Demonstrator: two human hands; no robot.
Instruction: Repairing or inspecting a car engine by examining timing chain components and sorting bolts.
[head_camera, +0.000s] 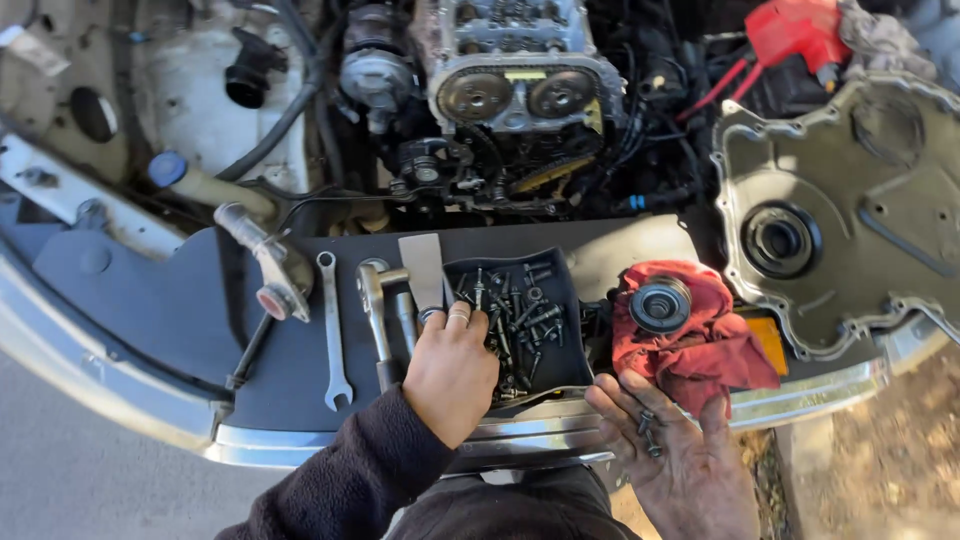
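The left hand (450, 372) is curled, fingers down, over the near-left corner of the black tray (570, 370) of bolts; whether a bolt is pinched cannot be told. The right hand (680, 455) is held flat, palm up, near the tray. Two dark bolts (648, 432) lie on the palm, long axes running roughly from wrist to fingers. A ratchet (375, 305) and wrench (333, 340) lie left of the tray.

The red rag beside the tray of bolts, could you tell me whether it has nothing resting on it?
No, a round dark pulley-like part sits on top of the red rag, right of the black tray.
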